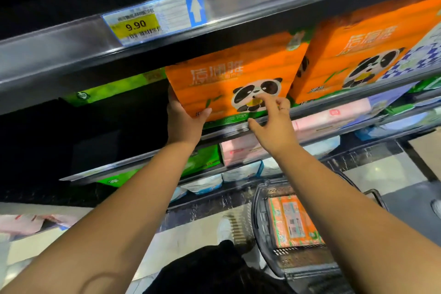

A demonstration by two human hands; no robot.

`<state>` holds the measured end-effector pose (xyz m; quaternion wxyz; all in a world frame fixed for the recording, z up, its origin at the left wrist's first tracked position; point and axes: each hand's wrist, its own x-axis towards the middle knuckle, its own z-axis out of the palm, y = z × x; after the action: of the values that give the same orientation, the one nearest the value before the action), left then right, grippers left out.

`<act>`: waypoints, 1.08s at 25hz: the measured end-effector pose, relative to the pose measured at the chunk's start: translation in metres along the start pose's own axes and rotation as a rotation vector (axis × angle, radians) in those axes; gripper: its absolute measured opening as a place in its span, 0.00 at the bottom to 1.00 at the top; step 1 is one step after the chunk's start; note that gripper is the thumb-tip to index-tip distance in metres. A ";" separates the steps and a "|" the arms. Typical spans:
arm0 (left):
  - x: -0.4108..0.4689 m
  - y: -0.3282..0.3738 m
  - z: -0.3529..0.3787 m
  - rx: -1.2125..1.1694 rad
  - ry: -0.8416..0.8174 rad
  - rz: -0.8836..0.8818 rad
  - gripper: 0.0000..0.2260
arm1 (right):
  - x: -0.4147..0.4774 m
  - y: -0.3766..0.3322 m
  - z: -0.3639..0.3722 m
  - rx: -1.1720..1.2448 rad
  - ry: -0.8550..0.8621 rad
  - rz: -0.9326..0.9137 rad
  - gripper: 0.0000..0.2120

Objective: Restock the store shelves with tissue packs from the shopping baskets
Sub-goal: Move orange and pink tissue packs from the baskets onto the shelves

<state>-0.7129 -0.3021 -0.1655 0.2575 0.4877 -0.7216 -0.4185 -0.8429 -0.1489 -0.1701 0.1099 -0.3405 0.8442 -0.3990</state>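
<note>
An orange tissue pack [229, 71] with a panda print stands on the upper shelf, its front at the shelf lip. My left hand [183, 119] grips its lower left corner, thumb on the front and fingers hidden behind the side. My right hand [274, 122] touches the panda print with bent fingertips. A second orange panda pack [358, 52] stands right beside it. On the floor below, a dark shopping basket [262, 229] holds another orange pack [296, 222] lying flat.
The shelf edge above [71, 55] carries a 9.90 price tag [136, 26]. Left of the held pack the shelf is dark, with a green pack [114, 88] further back. Lower shelves hold pink [334, 117], green and white packs. My foot stands beside the basket.
</note>
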 end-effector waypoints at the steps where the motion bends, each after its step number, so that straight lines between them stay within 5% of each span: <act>1: 0.004 0.000 0.002 0.004 0.015 0.009 0.41 | 0.004 0.001 0.003 -0.049 -0.004 -0.013 0.24; 7: 0.028 0.006 0.012 0.078 0.082 0.061 0.37 | 0.026 0.013 0.016 -0.169 -0.073 -0.027 0.35; 15: 0.055 0.011 0.028 0.226 0.098 0.024 0.38 | 0.052 0.008 0.013 -0.223 -0.163 0.052 0.36; 24: 0.066 0.003 0.019 -0.075 0.004 0.039 0.40 | 0.071 0.004 0.030 -0.262 -0.218 0.083 0.31; 27: 0.042 -0.002 0.013 0.187 0.130 0.219 0.30 | 0.070 0.003 0.036 -0.287 -0.197 0.088 0.32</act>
<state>-0.7387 -0.3360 -0.1755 0.3012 0.4540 -0.7881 -0.2865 -0.8801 -0.2152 -0.1900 0.1597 -0.3531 0.8917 -0.2340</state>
